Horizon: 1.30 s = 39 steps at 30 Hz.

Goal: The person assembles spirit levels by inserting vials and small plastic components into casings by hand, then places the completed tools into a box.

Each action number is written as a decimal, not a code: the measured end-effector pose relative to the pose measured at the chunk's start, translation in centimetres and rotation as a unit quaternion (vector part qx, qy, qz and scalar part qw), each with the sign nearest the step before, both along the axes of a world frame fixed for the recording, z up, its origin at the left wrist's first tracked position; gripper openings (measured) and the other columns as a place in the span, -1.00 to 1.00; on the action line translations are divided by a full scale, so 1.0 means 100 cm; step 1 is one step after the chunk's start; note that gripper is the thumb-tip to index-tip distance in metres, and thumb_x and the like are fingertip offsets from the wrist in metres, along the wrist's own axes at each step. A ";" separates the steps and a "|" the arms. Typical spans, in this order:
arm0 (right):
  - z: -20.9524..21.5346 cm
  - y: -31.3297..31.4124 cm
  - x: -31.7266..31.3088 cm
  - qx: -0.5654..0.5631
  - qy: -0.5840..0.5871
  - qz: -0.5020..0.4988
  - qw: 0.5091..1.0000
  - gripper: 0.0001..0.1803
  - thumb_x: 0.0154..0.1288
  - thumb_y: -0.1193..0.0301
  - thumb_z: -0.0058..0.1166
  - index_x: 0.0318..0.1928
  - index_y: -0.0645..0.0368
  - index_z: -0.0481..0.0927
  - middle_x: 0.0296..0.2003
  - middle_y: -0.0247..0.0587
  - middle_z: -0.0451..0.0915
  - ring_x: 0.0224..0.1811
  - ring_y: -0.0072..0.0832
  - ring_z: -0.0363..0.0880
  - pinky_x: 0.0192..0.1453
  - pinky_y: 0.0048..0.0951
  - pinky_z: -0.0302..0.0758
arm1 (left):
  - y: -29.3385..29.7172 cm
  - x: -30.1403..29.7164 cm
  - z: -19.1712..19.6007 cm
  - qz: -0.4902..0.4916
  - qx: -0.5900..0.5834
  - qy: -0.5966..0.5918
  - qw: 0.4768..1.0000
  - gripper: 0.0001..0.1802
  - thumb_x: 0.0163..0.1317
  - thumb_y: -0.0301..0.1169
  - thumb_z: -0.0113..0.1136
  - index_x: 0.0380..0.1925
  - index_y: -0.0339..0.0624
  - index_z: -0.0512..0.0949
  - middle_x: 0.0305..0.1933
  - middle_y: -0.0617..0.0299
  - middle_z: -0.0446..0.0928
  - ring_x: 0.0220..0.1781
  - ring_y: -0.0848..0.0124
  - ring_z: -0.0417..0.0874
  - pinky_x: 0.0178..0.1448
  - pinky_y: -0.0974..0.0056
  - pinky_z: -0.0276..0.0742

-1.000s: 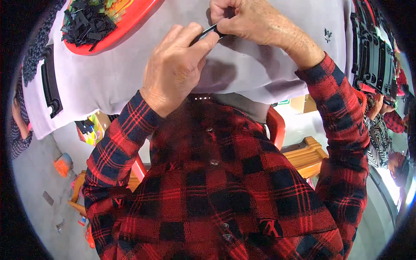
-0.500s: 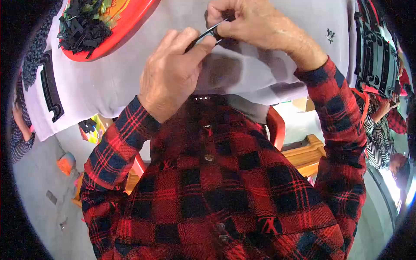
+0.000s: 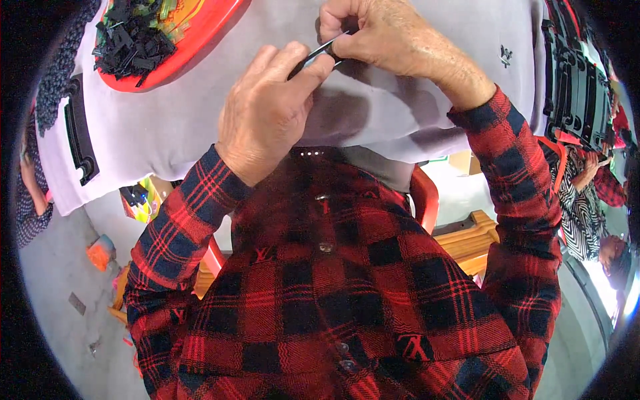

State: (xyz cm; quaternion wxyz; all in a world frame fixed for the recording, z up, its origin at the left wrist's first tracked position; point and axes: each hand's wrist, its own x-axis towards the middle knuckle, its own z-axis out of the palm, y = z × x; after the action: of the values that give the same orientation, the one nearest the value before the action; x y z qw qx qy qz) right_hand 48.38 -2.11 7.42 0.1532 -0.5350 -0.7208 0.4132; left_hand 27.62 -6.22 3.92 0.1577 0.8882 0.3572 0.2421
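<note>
A slim dark strip with a shiny edge [image 3: 315, 55] spans the space between my two hands, over the pale cloth. My left hand [image 3: 267, 107] is closed around its lower end, thumb and fingers pressed together. At the upper end, my right hand [image 3: 387, 40] pinches it between thumb and fingertips. Fingers cover much of the strip, so I cannot make out its full shape. To the left of my hands is a red tray [image 3: 200, 57] with a heap of small black pieces [image 3: 137, 48] and some yellow-green translucent bits [image 3: 175, 32].
A long black plastic part [image 3: 81, 137] lies at the cloth's left edge. Several similar parts [image 3: 579, 87] are lined up at the right. Small dark bits [image 3: 506, 56] rest on the cloth [image 3: 453, 20] near them. Other people sit at both sides.
Both hands stay closed at the strip, with only slight shifts of the fingers. My right forearm has drawn in a little to the left. The whole view has shifted slightly.
</note>
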 end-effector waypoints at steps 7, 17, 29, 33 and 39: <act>0.000 0.004 0.000 -0.030 -0.008 0.000 1.000 -0.91 0.08 0.44 0.16 -0.48 0.18 0.59 -0.57 -0.07 0.58 -0.50 -0.24 0.59 -0.32 -0.25 0.49 | 0.003 0.002 0.000 -0.013 0.017 -0.023 1.000 -0.56 0.00 -0.58 0.29 -0.04 -0.07 0.64 -0.19 0.23 0.48 -0.18 0.17 0.54 -0.17 0.10 0.60; 0.005 0.004 -0.001 0.035 -0.053 0.019 0.998 -0.86 0.09 0.42 0.18 -0.53 0.19 0.55 -0.60 -0.06 0.57 -0.48 -0.20 0.60 -0.30 -0.21 0.50 | 0.005 0.004 0.004 -0.016 -0.029 -0.044 0.998 -0.60 0.00 -0.61 0.30 -0.08 -0.11 0.66 -0.20 0.21 0.50 -0.18 0.15 0.55 -0.13 0.10 0.58; -0.022 0.021 0.003 -0.004 -0.030 0.054 0.998 -0.88 0.12 0.44 0.20 -0.49 0.20 0.57 -0.58 -0.26 0.59 -0.48 -0.53 0.48 -0.28 -0.36 0.50 | 0.010 -0.005 -0.007 -0.039 0.033 -0.040 0.998 -0.60 0.05 -0.52 0.34 -0.04 -0.13 0.61 -0.16 0.17 0.52 -0.13 0.13 0.58 -0.08 0.09 0.56; -0.022 0.022 0.010 -0.052 0.024 0.082 0.995 -0.95 0.15 0.53 0.18 -0.43 0.22 0.59 -0.55 -0.45 0.54 -0.42 -0.63 0.46 -0.27 -0.46 0.46 | 0.009 -0.008 0.000 -0.056 0.010 -0.028 0.998 -0.58 0.12 -0.50 0.30 0.03 -0.22 0.57 -0.11 0.06 0.53 -0.10 0.02 0.60 0.01 0.08 0.54; 0.007 -0.017 0.014 0.234 0.012 -0.051 0.971 -0.86 0.14 0.54 0.15 -0.25 0.28 0.61 -0.42 -0.29 0.62 -0.38 -0.52 0.51 -0.26 -0.43 0.50 | 0.002 -0.025 -0.001 -0.021 0.022 -0.110 0.994 -0.51 0.10 -0.44 0.37 0.08 -0.21 0.53 -0.12 0.06 0.52 -0.09 0.04 0.62 0.02 0.11 0.55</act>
State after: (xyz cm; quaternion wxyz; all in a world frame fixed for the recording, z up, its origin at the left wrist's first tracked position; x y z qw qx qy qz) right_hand 49.82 -3.78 8.16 0.3039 -0.5155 -0.7672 0.2308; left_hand 25.11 -6.03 3.83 0.1813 0.8668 0.3137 0.3426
